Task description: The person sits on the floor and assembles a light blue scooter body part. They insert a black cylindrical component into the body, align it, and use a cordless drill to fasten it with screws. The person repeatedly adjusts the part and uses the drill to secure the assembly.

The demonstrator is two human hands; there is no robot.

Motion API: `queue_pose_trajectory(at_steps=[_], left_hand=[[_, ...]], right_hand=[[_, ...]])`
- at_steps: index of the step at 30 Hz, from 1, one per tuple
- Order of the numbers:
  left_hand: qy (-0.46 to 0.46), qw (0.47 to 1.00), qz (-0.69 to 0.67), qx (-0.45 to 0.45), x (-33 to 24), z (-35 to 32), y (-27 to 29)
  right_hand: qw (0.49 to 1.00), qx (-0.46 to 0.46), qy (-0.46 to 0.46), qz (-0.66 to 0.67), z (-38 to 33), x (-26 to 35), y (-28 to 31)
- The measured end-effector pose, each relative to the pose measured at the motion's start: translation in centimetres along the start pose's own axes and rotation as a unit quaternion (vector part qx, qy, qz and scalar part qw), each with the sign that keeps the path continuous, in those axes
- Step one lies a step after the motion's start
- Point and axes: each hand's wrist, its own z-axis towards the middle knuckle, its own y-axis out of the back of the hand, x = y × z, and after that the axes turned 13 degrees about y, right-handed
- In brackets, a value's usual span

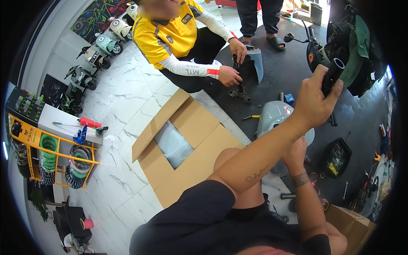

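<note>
1. Dark navy short-sleeved shirt; both forearms are bare.
2. Left forearm [259, 170] bears a thin script tattoo with a small heart outline.
3. Right wrist [300, 179] carries a dark band tattoo.
4. Bare knee, dark shorts.

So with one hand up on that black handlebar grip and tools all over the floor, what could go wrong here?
The left hand grips the black handlebar grip while the right hand works low by the pale blue scooter panel; if the bars swing, the scooter might tip or pinch fingers. Loose tools on the dark mat, such as the yellow-handled tool, could be knelt on. The co-worker's hands are close by, so a shifting part might hit them.
</note>
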Motion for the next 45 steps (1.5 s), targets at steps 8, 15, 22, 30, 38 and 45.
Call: queue_pose_trajectory(at_steps=[8,15,22,30,38,45], left_hand=[[0.0,1.0,-0.006,0.002,0.2,-0.3,-0.3],[-0.008,1.0,-0.003,0.002,0.1,-0.4,-0.2],[-0.005,1.0,0.0,0.005,0.2,-0.3,-0.1],[-0.091,0.995,0.022,-0.031,0.0,0.4,-0.3],[-0.038,0.997,-0.06,0.004,0.4,-0.5,-0.9],[-0.05,0.998,-0.043,0.016,0.8,-0.1,-0.7]], right_hand=[[0.993,-0.088,0.054,-0.058,-0.5,0.4,-1.0],[0.996,-0.074,0.048,-0.015,-0.9,0.1,-0.5],[0.997,-0.048,0.044,-0.03,-0.9,-0.2,-0.1],[0.993,-0.062,0.053,-0.081,-0.3,0.6,-0.4],[0.994,-0.095,0.035,-0.03,-1.3,0.8,0.1],[0.996,-0.088,0.009,-0.002,-1.1,0.8,0.3]])
